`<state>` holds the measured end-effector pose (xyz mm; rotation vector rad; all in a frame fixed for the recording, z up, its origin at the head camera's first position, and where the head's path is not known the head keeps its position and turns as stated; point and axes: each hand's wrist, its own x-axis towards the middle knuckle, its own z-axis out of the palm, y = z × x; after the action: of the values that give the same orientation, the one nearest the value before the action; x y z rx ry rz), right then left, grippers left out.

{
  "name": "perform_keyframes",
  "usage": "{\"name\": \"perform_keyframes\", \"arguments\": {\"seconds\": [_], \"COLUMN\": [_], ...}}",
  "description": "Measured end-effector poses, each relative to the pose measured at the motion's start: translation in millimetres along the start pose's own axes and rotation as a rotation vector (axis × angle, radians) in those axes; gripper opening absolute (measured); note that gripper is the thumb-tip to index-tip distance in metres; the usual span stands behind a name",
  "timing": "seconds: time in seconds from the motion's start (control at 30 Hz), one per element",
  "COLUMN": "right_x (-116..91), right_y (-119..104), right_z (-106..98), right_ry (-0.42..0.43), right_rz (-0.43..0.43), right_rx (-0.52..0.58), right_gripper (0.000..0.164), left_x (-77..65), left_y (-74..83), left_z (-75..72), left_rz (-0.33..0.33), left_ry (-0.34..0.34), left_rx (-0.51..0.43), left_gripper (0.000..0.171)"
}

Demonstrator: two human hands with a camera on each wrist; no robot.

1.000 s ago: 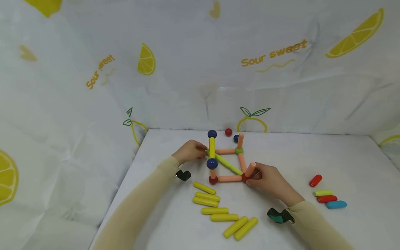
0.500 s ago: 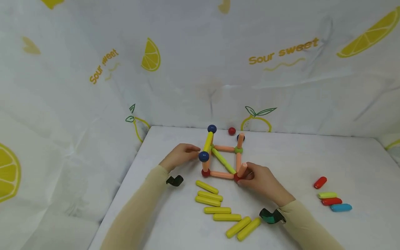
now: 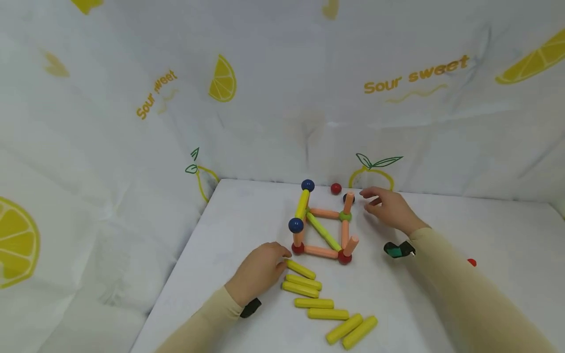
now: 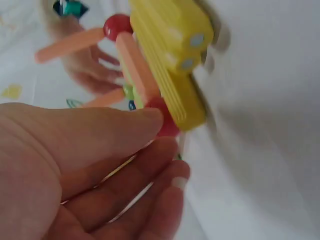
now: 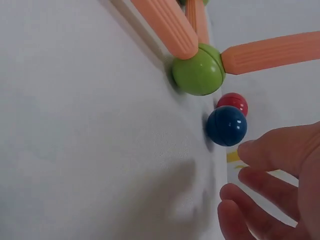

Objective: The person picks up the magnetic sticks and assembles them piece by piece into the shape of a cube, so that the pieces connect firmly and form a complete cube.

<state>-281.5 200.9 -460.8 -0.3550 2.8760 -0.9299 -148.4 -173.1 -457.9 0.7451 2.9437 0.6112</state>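
Note:
A frame of peach magnetic sticks (image 3: 321, 252) stands on the table, with red and green balls (image 3: 346, 216) at its corners. A lime stick (image 3: 324, 232) crosses it diagonally. On its left side a yellow stick (image 3: 302, 204) joins two raised blue balls (image 3: 295, 225); bare peach sticks rise at the right corners. My left hand (image 3: 261, 270) reaches to the near end of the yellow row's farthest stick (image 3: 301, 269), fingers loosely bent, nothing gripped. My right hand (image 3: 390, 210) is spread beside a loose blue ball (image 5: 227, 126), apart from it in the right wrist view.
Several yellow sticks (image 3: 327, 314) lie in a curved row in front of the frame. A loose red ball (image 3: 336, 189) sits near the table's back edge, by the printed cloth (image 3: 282, 98). Part of a red piece (image 3: 472, 262) shows beyond my right sleeve.
My right hand has let go of the frame's near right corner and moved back toward the loose blue ball. My left hand has left the frame's left side and come forward to the yellow sticks.

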Motion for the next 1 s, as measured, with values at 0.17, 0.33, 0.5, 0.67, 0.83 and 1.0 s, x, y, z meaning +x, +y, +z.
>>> {"name": "perform_keyframes", "arguments": {"seconds": [0.17, 0.33, 0.5, 0.67, 0.83, 1.0], "right_x": [21, 35, 39, 21, -17, -58], "right_y": [0, -5, -5, -5, -15, -33], "right_z": [4, 10, 14, 7, -5, -18], "right_ry": [-0.044, -0.077, -0.082, -0.076, -0.004, 0.081], "right_rz": [-0.043, -0.068, -0.074, -0.052, -0.032, -0.024], "right_rx": [-0.007, -0.024, -0.022, -0.004, 0.036, 0.08], "right_gripper": [0.052, 0.047, 0.04, 0.037, 0.038, 0.041], "left_x": [2.0, 7.1, 9.4, 8.0, -2.9, -4.2], "left_y": [13.2, 17.0, 16.0, 20.7, 39.8, 67.1], "left_z": [13.1, 20.0, 21.2, 20.1, 4.1, -19.3], "left_rz": [0.103, 0.193, 0.208, 0.218, 0.284, 0.38], "left_ry": [-0.005, -0.006, 0.001, -0.016, 0.027, 0.159], "left_rx": [0.097, 0.22, 0.303, 0.345, 0.342, 0.307], "left_gripper": [0.018, 0.016, 0.014, 0.015, 0.017, 0.024]}}
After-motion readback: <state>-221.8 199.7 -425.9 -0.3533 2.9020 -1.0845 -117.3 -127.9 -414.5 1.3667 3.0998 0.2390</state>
